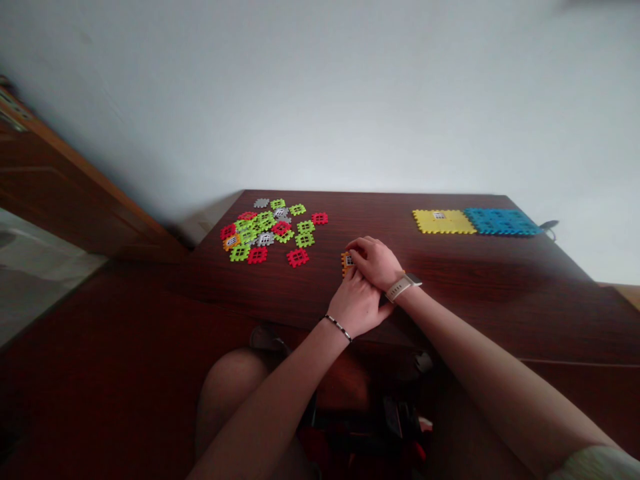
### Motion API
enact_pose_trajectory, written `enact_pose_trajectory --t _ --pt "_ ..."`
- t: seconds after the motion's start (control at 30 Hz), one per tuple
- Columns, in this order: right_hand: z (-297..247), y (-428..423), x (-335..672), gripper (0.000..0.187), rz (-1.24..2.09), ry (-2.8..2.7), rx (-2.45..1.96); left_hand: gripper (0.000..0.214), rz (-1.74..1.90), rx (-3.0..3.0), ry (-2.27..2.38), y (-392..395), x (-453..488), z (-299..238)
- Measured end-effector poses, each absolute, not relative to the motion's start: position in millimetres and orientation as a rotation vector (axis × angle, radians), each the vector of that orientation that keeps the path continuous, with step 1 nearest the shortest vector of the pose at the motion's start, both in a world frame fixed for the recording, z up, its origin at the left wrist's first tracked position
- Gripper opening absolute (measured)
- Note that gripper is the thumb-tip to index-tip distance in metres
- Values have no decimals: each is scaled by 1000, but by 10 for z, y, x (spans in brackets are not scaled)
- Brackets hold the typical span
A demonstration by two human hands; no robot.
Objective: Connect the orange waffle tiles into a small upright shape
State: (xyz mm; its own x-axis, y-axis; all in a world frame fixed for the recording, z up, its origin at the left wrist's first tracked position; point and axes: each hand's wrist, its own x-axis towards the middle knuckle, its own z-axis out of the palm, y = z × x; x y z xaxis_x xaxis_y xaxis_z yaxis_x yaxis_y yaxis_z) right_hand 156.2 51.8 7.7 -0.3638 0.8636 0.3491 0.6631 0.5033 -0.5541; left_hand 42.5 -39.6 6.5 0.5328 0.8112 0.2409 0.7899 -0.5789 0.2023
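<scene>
Both my hands meet near the middle of a dark wooden table (450, 287). My right hand (376, 261), with a pale watch on its wrist, lies over my left hand (356, 303), which wears a thin bracelet. Together their closed fingers grip an orange plastic interlocking tile (346, 261), of which only the left edge shows. A loose heap of small tiles (267, 230) in green, red, grey and orange lies to the left of my hands, a hand's width away.
At the back right of the table a flat yellow tile panel (443, 221) joins a blue tile panel (501, 221). A white wall stands behind the table. A wooden door or cabinet (60, 193) is at the left. My knee (240, 393) shows below the table edge.
</scene>
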Motion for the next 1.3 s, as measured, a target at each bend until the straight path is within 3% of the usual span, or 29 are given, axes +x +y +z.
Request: enact_pose_trajectory --t 1.3 --pt "72 526 1564 18 429 -2140 -1232 54 501 2701 1399 -394 415 51"
